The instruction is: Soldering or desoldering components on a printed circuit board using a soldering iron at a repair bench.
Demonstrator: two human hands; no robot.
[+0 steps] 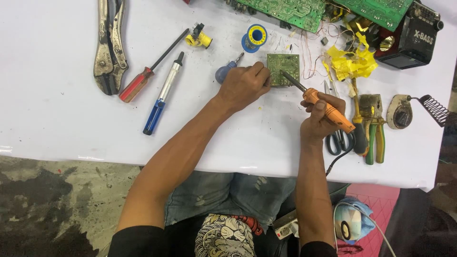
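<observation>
While our right hand (320, 118) grips the orange soldering iron (328, 110), its tip could burn our left hand (243, 84), which pins the small green board (283, 69) just beside it.

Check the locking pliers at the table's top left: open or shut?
Shut. The locking pliers lie flat on the white table, their tips meeting with no visible gap, away from both hands.
</observation>
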